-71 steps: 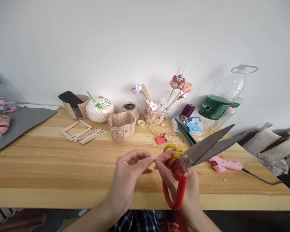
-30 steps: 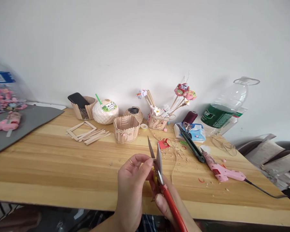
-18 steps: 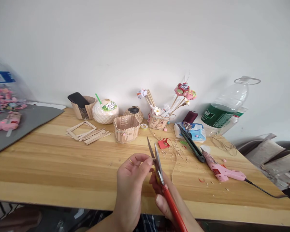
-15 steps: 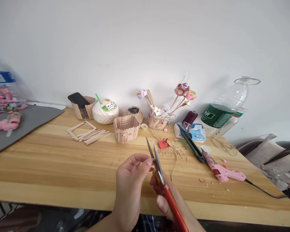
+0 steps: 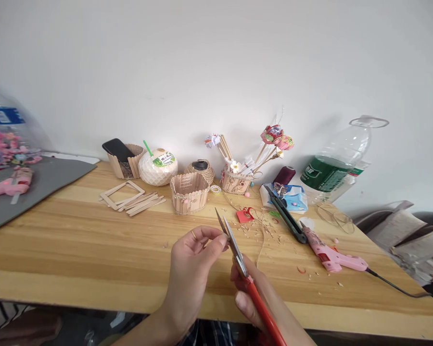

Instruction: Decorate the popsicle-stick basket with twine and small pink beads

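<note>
My right hand point(image 5: 254, 293) is closed round a pair of red-handled scissors point(image 5: 240, 262), whose narrow metal blades point up and away, slightly parted. My left hand point(image 5: 195, 269) pinches thumb against index finger right beside the blades; whatever small piece it holds is too hidden to name. Beyond the hands stands a small basket made of craft sticks point(image 5: 189, 194). Right of the blades, a red scrap point(image 5: 244, 215) lies among wood shavings and a piece of twine point(image 5: 262, 240).
Loose craft sticks point(image 5: 144, 204) and a stick frame point(image 5: 122, 194) lie at left. A pink glue gun point(image 5: 337, 257) with its cord and a dark green utility knife point(image 5: 286, 214) are at right. Along the wall stand a coconut point(image 5: 159, 167), a flower basket point(image 5: 237, 182) and a large bottle point(image 5: 328, 168).
The scissors' tips have shifted slightly left and down, and their blades are closer together. My left hand has moved a little left, my right a little right.
</note>
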Tool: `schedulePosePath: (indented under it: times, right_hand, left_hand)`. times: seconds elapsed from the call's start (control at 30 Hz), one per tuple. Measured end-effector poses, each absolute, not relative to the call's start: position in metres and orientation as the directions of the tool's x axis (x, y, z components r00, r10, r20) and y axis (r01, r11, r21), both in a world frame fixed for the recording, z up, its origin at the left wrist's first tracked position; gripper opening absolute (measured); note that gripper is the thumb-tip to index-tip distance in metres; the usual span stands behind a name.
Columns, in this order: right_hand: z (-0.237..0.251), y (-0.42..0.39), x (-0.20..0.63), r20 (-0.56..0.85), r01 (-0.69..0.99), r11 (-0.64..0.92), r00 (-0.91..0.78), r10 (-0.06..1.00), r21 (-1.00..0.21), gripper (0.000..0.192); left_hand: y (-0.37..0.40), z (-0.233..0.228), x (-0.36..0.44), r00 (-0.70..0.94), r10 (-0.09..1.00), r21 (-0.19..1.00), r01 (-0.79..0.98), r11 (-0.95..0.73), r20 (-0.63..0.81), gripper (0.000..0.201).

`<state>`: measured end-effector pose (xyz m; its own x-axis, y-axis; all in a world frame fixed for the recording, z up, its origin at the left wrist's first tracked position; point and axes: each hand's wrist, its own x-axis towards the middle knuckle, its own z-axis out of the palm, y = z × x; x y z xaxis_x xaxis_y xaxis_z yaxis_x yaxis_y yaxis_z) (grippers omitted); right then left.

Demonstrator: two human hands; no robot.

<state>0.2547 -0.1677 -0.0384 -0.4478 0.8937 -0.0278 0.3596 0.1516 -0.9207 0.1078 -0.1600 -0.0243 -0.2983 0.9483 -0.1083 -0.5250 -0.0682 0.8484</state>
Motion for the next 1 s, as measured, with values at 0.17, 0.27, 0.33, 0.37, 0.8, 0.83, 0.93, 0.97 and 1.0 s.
schedulePosePath:
  times: [0.17,0.27,0.33,0.37,0.8,0.83,0.93,0.97,1.0]
  right_hand:
    - [-0.034,-0.168,0.253,-0.029,0.371,0.166,-0.466,0.884,-0.914,0.05]
    - [-0.031,-0.169,0.251,-0.02,0.372,0.161,-0.437,0.899,-0.914,0.049]
    - [-0.031,-0.17,0.249,-0.002,0.374,0.165,-0.409,0.913,-0.913,0.049]
    - [-0.031,-0.17,0.249,-0.001,0.377,0.167,-0.407,0.913,-0.911,0.048]
    - [-0.069,-0.146,0.253,-0.134,0.255,0.005,-0.523,0.842,-0.967,0.063]
    - [-0.07,-0.146,0.253,-0.134,0.256,0.003,-0.517,0.845,-0.967,0.063]
    - [-0.064,-0.148,0.252,-0.13,0.264,0.019,-0.536,0.834,-0.964,0.065]
    - [-0.059,-0.15,0.251,-0.126,0.265,0.027,-0.543,0.83,-0.964,0.065]
    - [-0.054,-0.151,0.25,-0.123,0.264,0.033,-0.552,0.825,-0.964,0.065]
  left_hand:
    - [-0.16,-0.023,0.106,-0.281,0.955,0.864,-0.499,-0.064,-0.092,0.007]
    - [-0.16,-0.024,0.105,-0.28,0.956,0.871,-0.488,-0.064,-0.087,0.006]
    - [-0.159,-0.024,0.104,-0.28,0.956,0.876,-0.479,-0.062,-0.085,0.007]
    - [-0.159,-0.024,0.103,-0.278,0.957,0.877,-0.476,-0.061,-0.085,0.007]
    - [-0.156,-0.019,0.097,-0.249,0.953,0.83,-0.557,0.002,-0.17,0.01]
    - [-0.155,-0.019,0.097,-0.251,0.953,0.83,-0.558,0.001,-0.17,0.01]
    - [-0.155,-0.019,0.097,-0.25,0.953,0.823,-0.567,-0.004,-0.168,0.01]
    - [-0.156,-0.019,0.098,-0.25,0.954,0.822,-0.569,-0.006,-0.166,0.01]
    - [-0.156,-0.019,0.098,-0.248,0.955,0.822,-0.569,-0.008,-0.163,0.01]
